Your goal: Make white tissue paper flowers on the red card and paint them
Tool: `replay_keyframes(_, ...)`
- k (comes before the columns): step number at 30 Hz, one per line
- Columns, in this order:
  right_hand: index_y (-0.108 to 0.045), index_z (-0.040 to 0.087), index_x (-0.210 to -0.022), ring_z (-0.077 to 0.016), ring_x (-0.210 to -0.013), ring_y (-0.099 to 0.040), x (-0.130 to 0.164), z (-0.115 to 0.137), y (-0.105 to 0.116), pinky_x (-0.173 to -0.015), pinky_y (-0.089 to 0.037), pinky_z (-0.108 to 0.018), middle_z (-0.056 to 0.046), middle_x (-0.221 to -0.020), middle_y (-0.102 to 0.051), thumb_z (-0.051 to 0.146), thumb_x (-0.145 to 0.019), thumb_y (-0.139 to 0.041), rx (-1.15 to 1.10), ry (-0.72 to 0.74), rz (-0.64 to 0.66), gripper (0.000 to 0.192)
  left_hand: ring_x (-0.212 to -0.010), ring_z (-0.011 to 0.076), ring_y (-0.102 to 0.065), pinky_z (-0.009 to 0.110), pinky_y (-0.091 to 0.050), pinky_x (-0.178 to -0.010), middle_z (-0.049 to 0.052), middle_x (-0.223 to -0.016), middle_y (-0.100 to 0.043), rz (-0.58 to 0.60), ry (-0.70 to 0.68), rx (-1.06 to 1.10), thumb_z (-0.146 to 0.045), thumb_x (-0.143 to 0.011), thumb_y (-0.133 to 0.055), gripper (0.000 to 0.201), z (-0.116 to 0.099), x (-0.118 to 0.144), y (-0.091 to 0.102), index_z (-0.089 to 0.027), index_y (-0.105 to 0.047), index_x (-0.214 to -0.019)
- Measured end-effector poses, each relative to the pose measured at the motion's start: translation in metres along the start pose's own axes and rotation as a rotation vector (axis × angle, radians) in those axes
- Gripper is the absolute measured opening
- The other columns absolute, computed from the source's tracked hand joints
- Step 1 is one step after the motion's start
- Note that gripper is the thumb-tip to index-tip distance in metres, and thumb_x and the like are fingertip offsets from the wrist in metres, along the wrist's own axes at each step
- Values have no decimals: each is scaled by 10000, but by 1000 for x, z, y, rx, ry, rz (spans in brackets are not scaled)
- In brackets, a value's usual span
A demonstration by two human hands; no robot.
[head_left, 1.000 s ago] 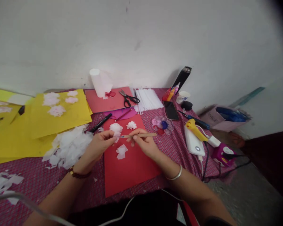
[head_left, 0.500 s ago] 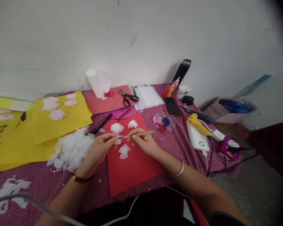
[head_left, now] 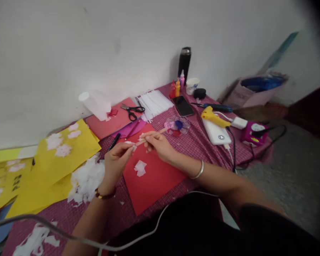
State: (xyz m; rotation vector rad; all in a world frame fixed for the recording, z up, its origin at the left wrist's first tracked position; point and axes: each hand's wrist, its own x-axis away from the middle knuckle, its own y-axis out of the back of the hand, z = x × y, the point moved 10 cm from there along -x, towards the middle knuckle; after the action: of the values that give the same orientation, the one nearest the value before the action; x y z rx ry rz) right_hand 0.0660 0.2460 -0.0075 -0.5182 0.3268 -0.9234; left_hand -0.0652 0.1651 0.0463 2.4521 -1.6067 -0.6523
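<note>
Over the red paper sheet [head_left: 156, 181], my left hand [head_left: 114, 163] pinches a small piece of white tissue paper [head_left: 134, 147]. My right hand [head_left: 160, 145] is closed around a slim wooden paintbrush [head_left: 164, 130], its narrow end at the left fingertips and its wide end toward the paint dish. The brush's tip is too small to make out. Below the hands lie small tissue paper squares [head_left: 140, 168]. White tissue flowers behind the hands are mostly hidden by my fingers. The clear dish with paint [head_left: 185, 124] stands beyond my right hand.
A tissue heap [head_left: 86, 179] and yellow sheets with pink blossoms [head_left: 54, 170] lie left. Behind are scissors [head_left: 133, 111], white strips [head_left: 156, 103], paint bottles [head_left: 177, 88], a phone [head_left: 183, 106] and a black flask [head_left: 185, 64]. A yellow glue gun [head_left: 214, 116] and cables lie right.
The view has swung, so the table appears tilted and shifted. Both hands have moved slightly up over the tissue flowers, still holding the tissue piece and the paintbrush.
</note>
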Motion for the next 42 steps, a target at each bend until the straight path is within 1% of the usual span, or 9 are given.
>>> replay_keyframes(3, -643, 188, -871, -46, -424, -475, -6, 11, 5, -474, -476, -183, 79, -592, -594, 277, -797, -679, -174, -56, 19, 121, -647, 127, -594, 242, -480, -627, -4, -707, -684, 23, -108, -164, -244, -752, -725, 51, -24, -21, -12, -201, -742, -774)
replay_keyframes(7, -627, 183, -920, -48, -464, -531, -13, 35, 16, -500, -504, -186, 51, -722, -680, 221, -797, -690, -191, -15, 15, 144, -544, 116, -565, 220, -449, -523, -15, -609, -651, 88, 83, -29, -271, -735, -738, 97, -14, -47, -23, -179, -732, -769)
replay_keyframes(10, -610, 160, -806, -46, -406, -504, -17, 44, 31, -427, -440, -161, 53, -626, -652, 203, -839, -648, -94, 44, -96, 66, -548, 114, -570, 220, -457, -536, -6, -629, -667, 150, 112, 25, -283, -735, -735, 118, -16, -53, -34, -170, -727, -768)
replay_keyframes(12, -565, 161, -729, -46, -368, -478, -19, 36, 39, -399, -410, -157, 57, -561, -625, 188, -874, -597, -104, -6, -154, 151, -554, 115, -572, 219, -456, -540, -4, -624, -666, 190, 73, -43, -295, -755, -720, 132, -22, -52, -42, -166, -731, -781)
replay_keyframes(15, -540, 156, -698, -48, -348, -463, -18, 6, 41, -403, -422, -156, 51, -506, -599, 170, -930, -489, -238, -252, -170, 238, -628, 132, -623, 233, -497, -617, 9, -684, -694, 212, -2, -96, -338, -809, -672, 194, -28, -47, -51, -164, -731, -869)
replay_keyframes(18, -551, 141, -711, -44, -347, -456, -16, -13, 45, -420, -448, -155, 41, -495, -600, 149, -952, -417, -312, -415, -192, 276, -699, 156, -665, 270, -528, -692, 32, -782, -719, 170, 21, -72, -409, -876, -569, 304, -7, -49, -47, -162, -694, -1003)
replay_keyframes(23, -498, 165, -698, -47, -327, -447, -32, -4, 69, -357, -388, -153, 48, -503, -610, 117, -917, -449, 99, -210, -237, 229, -731, 179, -629, 286, -489, -706, 53, -862, -696, 258, -104, -484, -311, -768, -655, 195, 32, -52, -53, -175, -698, -900)
replay_keyframes(29, -503, 178, -676, -62, -364, -493, -42, -15, 75, -360, -354, -150, 53, -471, -581, 62, -843, -493, 383, -92, -192, 203, -867, 223, -607, 323, -443, -813, 80, -922, -674, 336, -223, -669, -246, -815, -574, 129, 42, -47, -73, -200, -689, -849)
replay_keyframes(42, -548, 167, -784, -65, -487, -556, -42, -15, 57, -511, -415, -173, 21, -674, -655, 185, -911, -478, 683, 70, -32, 146, -653, 176, -585, 281, -402, -623, 33, -725, -661, 244, -34, -597, -296, -798, -549, 152, 80, -65, -63, -184, -625, -730)
